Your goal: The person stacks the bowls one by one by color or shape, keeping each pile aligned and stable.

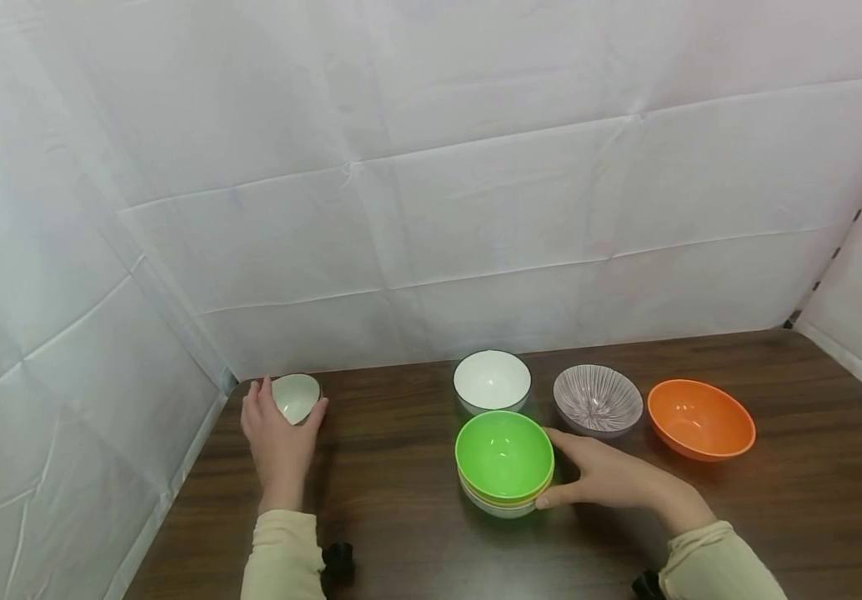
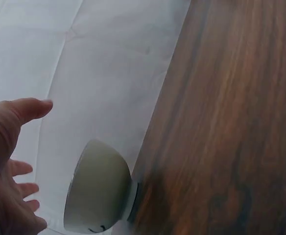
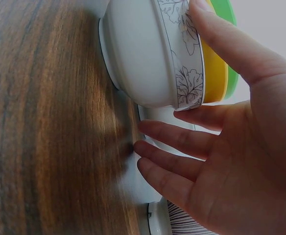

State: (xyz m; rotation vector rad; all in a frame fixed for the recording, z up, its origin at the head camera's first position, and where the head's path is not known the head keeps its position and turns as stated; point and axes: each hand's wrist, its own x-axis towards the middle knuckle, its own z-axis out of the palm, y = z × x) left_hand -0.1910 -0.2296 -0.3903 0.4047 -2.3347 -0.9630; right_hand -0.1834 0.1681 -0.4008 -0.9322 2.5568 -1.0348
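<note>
At the left, a small pale bowl point(image 1: 296, 397) stands upright near the back edge of the table. My left hand point(image 1: 281, 437) is around its near side, thumb and fingers spread. The left wrist view shows the fingertips apart from the bowl point(image 2: 98, 188). Mid-table is a stack with a bright green bowl point(image 1: 504, 454) on top, a yellow bowl point(image 3: 215, 78) under it and a white bowl with a leaf-pattern band point(image 3: 148, 58) lowest. My right hand point(image 1: 611, 475) is at the stack's right side, thumb and index finger by the patterned rim, other fingers loosely extended.
Behind the stack stands a white bowl with a dark rim point(image 1: 492, 381). To its right are a grey striped bowl point(image 1: 598, 398) and an orange bowl point(image 1: 701, 419). White cloth walls point(image 1: 431, 208) border the dark wooden table point(image 1: 393, 500) at the back and sides.
</note>
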